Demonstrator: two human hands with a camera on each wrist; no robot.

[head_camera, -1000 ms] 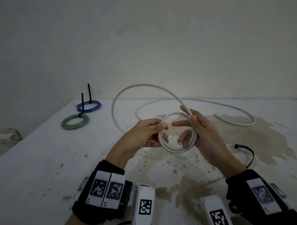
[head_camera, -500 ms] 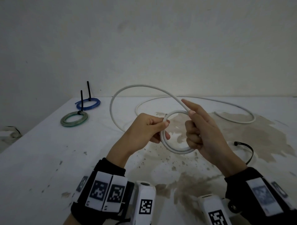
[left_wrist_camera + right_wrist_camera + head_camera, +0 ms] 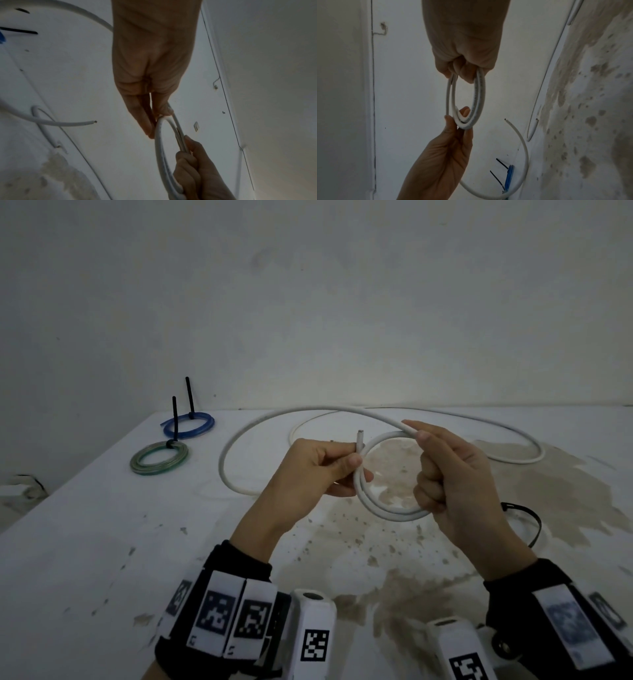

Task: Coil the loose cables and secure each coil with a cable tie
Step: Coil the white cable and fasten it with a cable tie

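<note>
Now the white cable is sitting mid-frame as a two-turn coil, one turn newly added, with the left hand pinching its left side and the right hand curling round its right, leaving long slack upper-frame unwound.

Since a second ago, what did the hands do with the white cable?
The right hand closed its open fingers around the white cable loop and now grips it, forefinger out along the strand. The left hand kept pinching the loop's other side. Blue coil, green coil and loose cable tie stayed put.
</note>
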